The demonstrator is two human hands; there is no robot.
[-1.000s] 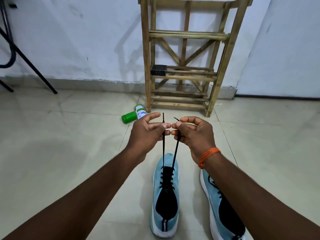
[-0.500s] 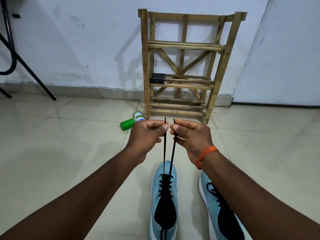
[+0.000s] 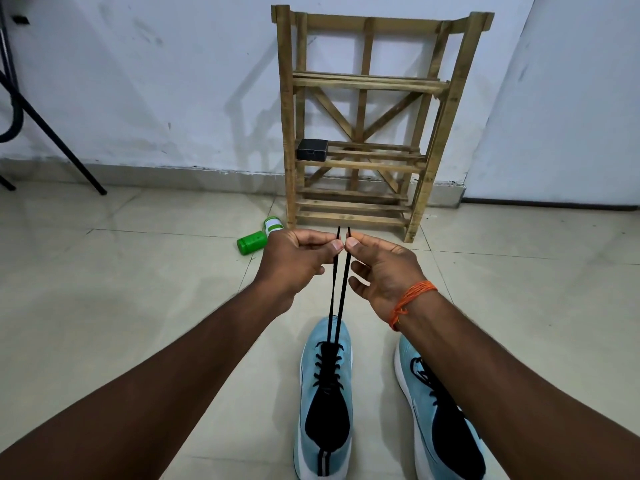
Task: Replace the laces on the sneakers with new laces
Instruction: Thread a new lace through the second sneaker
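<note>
Lace ends (image 3: 343,289) pinched by left hand (image 3: 294,261), right hand (image 3: 381,271), above blue sneaker (image 3: 309,362).

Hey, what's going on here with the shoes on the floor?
A person is lacing a light blue sneaker on the tiled floor. The left hand and right hand each pinch one end of its black lace, holding both taut, tips side by side. The lace already crisscrosses the eyelets. A second sneaker, also black-laced, lies beside it, partly behind the right forearm.
</note>
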